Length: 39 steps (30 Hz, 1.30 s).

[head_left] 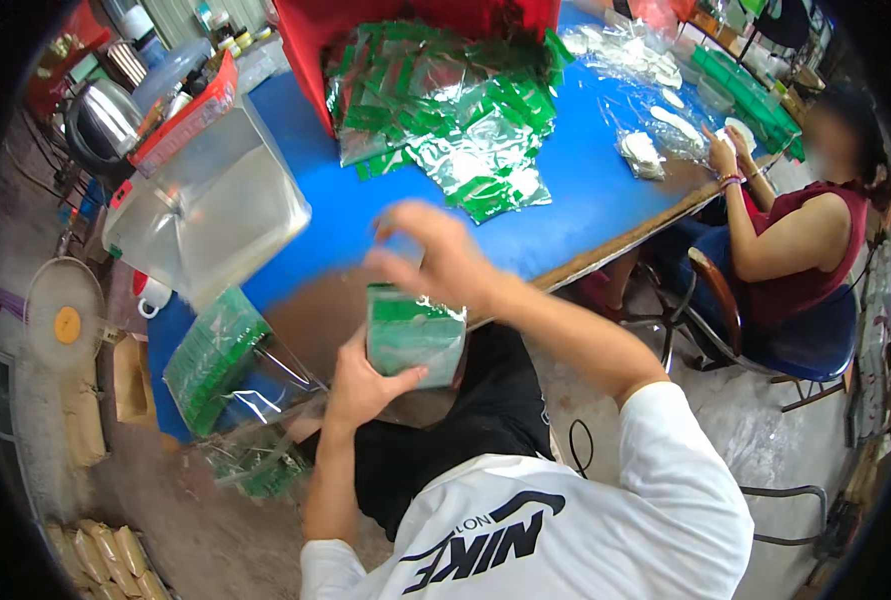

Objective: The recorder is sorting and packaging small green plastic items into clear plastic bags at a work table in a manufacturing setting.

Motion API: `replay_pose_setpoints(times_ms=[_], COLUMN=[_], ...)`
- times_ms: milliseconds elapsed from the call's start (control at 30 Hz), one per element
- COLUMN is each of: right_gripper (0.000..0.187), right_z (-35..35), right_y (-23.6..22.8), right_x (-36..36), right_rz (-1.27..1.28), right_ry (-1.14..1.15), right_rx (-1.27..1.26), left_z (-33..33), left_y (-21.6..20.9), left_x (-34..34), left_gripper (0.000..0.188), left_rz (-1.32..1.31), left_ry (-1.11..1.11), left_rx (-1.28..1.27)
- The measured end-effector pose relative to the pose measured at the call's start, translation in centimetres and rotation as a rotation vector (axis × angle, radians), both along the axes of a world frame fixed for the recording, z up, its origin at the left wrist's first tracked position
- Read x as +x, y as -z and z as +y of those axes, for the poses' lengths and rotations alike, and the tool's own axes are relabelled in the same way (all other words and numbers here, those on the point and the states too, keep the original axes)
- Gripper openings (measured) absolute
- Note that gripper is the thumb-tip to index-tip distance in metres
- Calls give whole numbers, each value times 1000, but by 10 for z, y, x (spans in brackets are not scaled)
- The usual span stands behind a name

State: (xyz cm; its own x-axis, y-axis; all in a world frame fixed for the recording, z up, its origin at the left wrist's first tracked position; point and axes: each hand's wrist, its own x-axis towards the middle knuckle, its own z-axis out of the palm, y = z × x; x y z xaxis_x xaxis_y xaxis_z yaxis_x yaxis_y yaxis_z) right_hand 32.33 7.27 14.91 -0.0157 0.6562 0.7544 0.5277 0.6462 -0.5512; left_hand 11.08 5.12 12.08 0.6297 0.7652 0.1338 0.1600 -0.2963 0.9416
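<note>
L hand has the green/clear pkt up in front of the lap, just off the near edge of the blue counter; its grip is closed round the pkt's L side & near end, thumb over the face. R hand is above the far end, fingers part-curled w/ a gap btw them, nothing seen in it; blurred, so can't tell if it's touching the pkt. Main risk, I'd say: pkt slips, b/c the film looks slick & only one hand clearly has it; a drop there prob. ends on the lap or floor. If it's a stack (can't tell), a loose thumb could let layers fan out. A quick R swipe might also knock it askew or crease the top. Orientation: green band end points away from the body, twd the loose pkts by the red bin; clear end faces the wearer. Long axis unclear: visible face looks approx. square, slightly skewed.
</note>
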Motion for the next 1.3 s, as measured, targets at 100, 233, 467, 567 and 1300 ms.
replay_pose_setpoints(times_ms=[100,233,467,567,1300], right_gripper=[73,101,97,80,53], right_z=[72,99,47,36,-69], right_y=[49,140,114,106,92], right_x=[87,134,36,25,25], right_rz=[-252,-390,-513,-501,-708], right_ry=[686,996,657,629,-54], right_rx=[-66,-645,-704,-454,-215], left_z=[-23,-63,-71,-68,-78], left_y=[39,76,101,93,71], left_x=[-11,-37,-54,-51,-70], left_gripper=[59,57,55,53,54], left_rz=[-396,-757,-927,-955,-321], left_ry=[-40,-271,-389,-397,-216], left_rx=[-521,-1044,-1149,-1122,-447])
